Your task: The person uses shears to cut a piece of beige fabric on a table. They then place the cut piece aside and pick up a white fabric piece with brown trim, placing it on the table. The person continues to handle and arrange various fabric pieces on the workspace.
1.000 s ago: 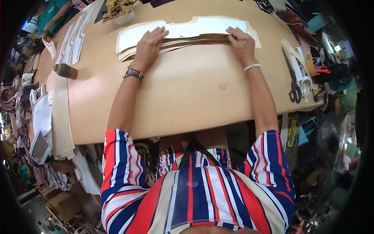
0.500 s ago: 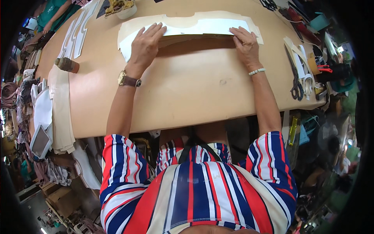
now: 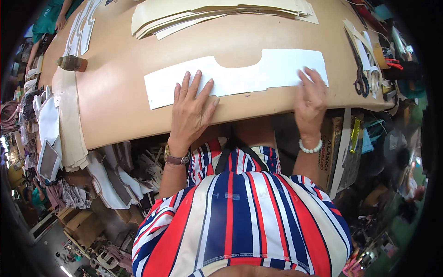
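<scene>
A long white sheet [image 3: 240, 76], cut with a deep curved notch in its far edge, lies flat near the front edge of the table. My left hand [image 3: 191, 104] rests on its near left part, fingers spread and stretched out. Over its right end is my right hand [image 3: 311, 94], blurred by motion, with its fingers stretched out and nothing seen in them. I cannot tell whether the right fingertips touch the sheet. Farther back lies a stack of cream-coloured cut sheets [image 3: 221, 15], slightly fanned out.
Dark-handled scissors [image 3: 361, 85] and pale strips lie at the table's right end. A brown cylinder [image 3: 72, 63] stands at left, near white cut strips [image 3: 85, 30] and hanging cream sheets [image 3: 69, 117]. A person in green [image 3: 48, 21] is at the far left.
The white sheet has come off the cream stack toward me and now lies by the table's front edge. Both hands have come nearer, and the view has shifted slightly.
</scene>
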Demonstrator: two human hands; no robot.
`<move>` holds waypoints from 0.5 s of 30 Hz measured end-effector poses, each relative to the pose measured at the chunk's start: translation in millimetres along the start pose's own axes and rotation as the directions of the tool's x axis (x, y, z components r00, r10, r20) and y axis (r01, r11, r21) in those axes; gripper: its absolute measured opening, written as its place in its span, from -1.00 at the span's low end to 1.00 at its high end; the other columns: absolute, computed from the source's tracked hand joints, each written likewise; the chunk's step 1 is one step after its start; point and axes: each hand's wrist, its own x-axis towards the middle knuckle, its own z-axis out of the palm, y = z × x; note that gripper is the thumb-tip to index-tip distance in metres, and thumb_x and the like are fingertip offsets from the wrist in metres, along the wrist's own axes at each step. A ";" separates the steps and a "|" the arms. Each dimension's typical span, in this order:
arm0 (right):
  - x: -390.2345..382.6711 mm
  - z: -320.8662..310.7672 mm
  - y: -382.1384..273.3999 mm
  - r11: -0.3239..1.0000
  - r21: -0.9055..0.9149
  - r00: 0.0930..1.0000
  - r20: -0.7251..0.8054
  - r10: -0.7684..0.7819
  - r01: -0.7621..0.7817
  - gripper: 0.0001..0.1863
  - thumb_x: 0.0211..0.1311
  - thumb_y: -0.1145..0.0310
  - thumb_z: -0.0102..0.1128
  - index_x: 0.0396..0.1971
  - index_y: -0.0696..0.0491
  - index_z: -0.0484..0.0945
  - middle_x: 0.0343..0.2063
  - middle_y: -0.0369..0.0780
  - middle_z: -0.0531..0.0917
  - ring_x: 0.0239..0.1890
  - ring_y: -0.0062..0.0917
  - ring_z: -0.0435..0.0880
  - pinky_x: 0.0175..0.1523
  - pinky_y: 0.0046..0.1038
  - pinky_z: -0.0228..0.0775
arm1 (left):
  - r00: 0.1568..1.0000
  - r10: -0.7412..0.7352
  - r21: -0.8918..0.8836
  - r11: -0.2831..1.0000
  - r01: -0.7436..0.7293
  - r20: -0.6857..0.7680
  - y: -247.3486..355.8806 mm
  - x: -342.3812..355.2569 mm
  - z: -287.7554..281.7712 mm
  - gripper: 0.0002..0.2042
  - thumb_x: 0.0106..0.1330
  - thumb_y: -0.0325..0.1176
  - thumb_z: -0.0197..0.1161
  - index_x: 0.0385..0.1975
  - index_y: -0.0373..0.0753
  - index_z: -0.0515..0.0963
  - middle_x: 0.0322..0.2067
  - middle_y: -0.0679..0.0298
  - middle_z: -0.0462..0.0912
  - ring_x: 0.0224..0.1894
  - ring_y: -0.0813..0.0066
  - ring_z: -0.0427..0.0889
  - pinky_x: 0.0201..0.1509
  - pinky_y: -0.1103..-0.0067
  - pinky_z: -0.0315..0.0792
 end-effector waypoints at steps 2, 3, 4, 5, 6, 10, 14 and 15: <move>7.3 17.7 -28.5 0.978 0.210 0.999 0.033 -0.023 0.016 -0.76 -0.02 0.53 0.15 -0.27 0.14 0.61 -0.19 -0.11 0.57 -0.12 -0.28 0.52 -0.01 -0.29 0.34 | 1.000 -0.011 0.006 1.000 0.011 -0.005 -0.9 1.8 2.0 -0.61 0.29 -0.23 0.03 0.11 -0.11 0.40 0.21 0.11 0.26 0.30 0.05 0.12 0.31 0.18 -0.03; 8.9 25.4 -39.6 0.958 0.285 0.995 0.087 -0.051 0.024 -0.79 -0.02 0.51 0.17 -0.31 0.14 0.62 -0.23 -0.11 0.57 -0.18 -0.28 0.54 -0.06 -0.34 0.37 | 1.000 -0.016 0.002 1.000 0.016 -0.009 -1.5 1.8 2.4 -0.62 0.30 -0.23 0.02 0.11 -0.10 0.40 0.21 0.11 0.27 0.30 0.05 0.12 0.31 0.18 -0.03; 6.7 29.1 -48.3 0.945 0.327 0.991 0.126 -0.042 -0.001 -0.80 -0.03 0.50 0.19 -0.33 0.15 0.62 -0.24 -0.12 0.58 -0.19 -0.28 0.54 -0.07 -0.34 0.37 | 1.000 -0.021 -0.001 1.000 0.021 -0.012 -1.2 0.8 2.6 -0.63 0.31 -0.23 0.01 0.11 -0.09 0.40 0.20 0.11 0.27 0.30 0.05 0.12 0.31 0.17 -0.04; 3.6 33.3 -55.8 0.930 0.366 0.986 0.164 -0.035 -0.028 -0.81 -0.04 0.49 0.20 -0.36 0.15 0.62 -0.24 -0.12 0.58 -0.20 -0.28 0.54 -0.07 -0.33 0.37 | 0.999 -0.032 0.012 0.999 0.033 -0.021 -0.7 0.2 3.7 -0.63 0.31 -0.23 0.00 0.11 -0.09 0.40 0.21 0.12 0.27 0.30 0.05 0.12 0.31 0.17 -0.05; -0.2 35.8 -59.7 0.913 0.403 0.979 0.201 -0.030 -0.055 -0.82 -0.05 0.49 0.21 -0.38 0.15 0.62 -0.25 -0.13 0.58 -0.21 -0.28 0.55 -0.08 -0.32 0.37 | 0.999 -0.042 0.025 0.999 0.043 -0.029 0.6 -0.1 5.2 -0.63 0.32 -0.23 -0.01 0.11 -0.09 0.40 0.21 0.12 0.27 0.30 0.05 0.12 0.31 0.16 -0.05; -24.2 39.6 -52.5 0.949 0.291 0.980 0.119 -0.160 0.119 -0.81 -0.08 0.43 0.26 -0.39 0.13 0.61 -0.23 -0.14 0.58 -0.15 -0.28 0.53 -0.03 -0.32 0.36 | 0.996 -0.070 0.062 0.995 0.073 -0.049 2.1 1.2 7.9 -0.64 0.33 -0.24 -0.03 0.11 -0.08 0.40 0.21 0.15 0.26 0.30 0.06 0.11 0.32 0.15 -0.08; -44.2 23.9 -31.4 0.929 0.193 0.937 0.089 -0.337 0.316 -0.79 -0.08 0.39 0.29 -0.37 0.11 0.60 -0.22 -0.18 0.57 -0.08 -0.29 0.51 0.04 -0.29 0.33 | 0.996 -0.085 0.065 0.994 0.086 -0.030 2.6 1.8 8.5 -0.64 0.33 -0.24 -0.04 0.11 -0.09 0.39 0.22 0.15 0.25 0.31 0.07 0.09 0.32 0.14 -0.09; -48.1 15.3 -23.0 0.923 0.186 0.929 0.094 -0.359 0.337 -0.78 -0.08 0.39 0.29 -0.37 0.10 0.59 -0.22 -0.18 0.57 -0.07 -0.29 0.50 0.06 -0.28 0.32 | 0.996 -0.086 0.074 0.993 0.088 -0.024 3.5 2.4 7.4 -0.64 0.33 -0.24 -0.03 0.11 -0.10 0.39 0.22 0.14 0.25 0.31 0.07 0.08 0.32 0.13 -0.10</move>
